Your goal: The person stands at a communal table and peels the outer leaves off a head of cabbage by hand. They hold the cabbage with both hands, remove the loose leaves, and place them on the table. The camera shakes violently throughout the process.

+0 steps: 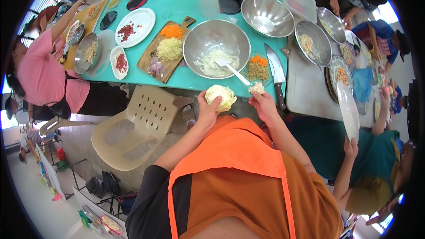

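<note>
My left hand (208,111) grips a trimmed head of pale cabbage (220,94) just off the table's near edge. Between the fingers of my right hand (264,106) is a small whitish piece (256,88); I cannot tell exactly what it is. Beyond both hands stands a steel mixing bowl (196,48) with a creamy white mixture (212,60) in it. A white spatula (234,70) leans in that bowl, its handle reaching over the rim towards my right hand. Beside it, a glass plate (269,80) bears brown bits (257,72) and orange pieces (259,60).
A large knife (276,64) lies at the right. On a wooden board (146,61) are shredded carrot (172,31), pale green shreds (169,49) and sliced onion (156,66). A plastic chair (151,106) stands left. Close by on the right, another person's hand (350,147) holds a plate (348,113).
</note>
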`<state>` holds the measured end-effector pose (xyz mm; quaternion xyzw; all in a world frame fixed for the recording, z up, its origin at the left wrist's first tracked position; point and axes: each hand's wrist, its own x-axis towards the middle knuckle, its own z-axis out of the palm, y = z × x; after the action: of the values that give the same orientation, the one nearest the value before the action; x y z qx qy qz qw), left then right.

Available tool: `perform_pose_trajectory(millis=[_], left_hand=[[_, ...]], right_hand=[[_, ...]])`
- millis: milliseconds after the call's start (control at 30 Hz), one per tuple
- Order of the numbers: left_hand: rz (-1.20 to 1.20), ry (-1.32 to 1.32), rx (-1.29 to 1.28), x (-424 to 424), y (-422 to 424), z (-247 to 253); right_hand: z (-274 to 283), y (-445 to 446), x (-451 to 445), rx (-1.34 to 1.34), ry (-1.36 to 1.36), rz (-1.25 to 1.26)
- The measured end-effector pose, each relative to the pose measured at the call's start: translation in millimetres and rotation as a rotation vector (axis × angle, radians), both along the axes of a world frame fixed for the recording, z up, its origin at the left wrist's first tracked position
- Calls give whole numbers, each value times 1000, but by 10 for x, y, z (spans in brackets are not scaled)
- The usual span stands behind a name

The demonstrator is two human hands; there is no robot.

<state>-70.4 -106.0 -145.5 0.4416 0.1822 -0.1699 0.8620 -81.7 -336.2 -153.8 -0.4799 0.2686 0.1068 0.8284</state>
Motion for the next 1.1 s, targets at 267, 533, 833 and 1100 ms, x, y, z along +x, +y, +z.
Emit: perform_pose_trajectory(millis=[267, 533, 833, 1100], left_hand=[[143, 20, 19, -35, 412, 231], [174, 22, 88, 75, 765, 333], [127, -20, 36, 284, 1018, 418], [87, -17, 2, 448, 1250, 609]], right_hand=[[-45, 494, 202, 171, 204, 133], [-178, 782, 580, 277, 170, 4], [298, 1111, 690, 415, 73, -13], [190, 1271, 870, 49, -53, -124]])
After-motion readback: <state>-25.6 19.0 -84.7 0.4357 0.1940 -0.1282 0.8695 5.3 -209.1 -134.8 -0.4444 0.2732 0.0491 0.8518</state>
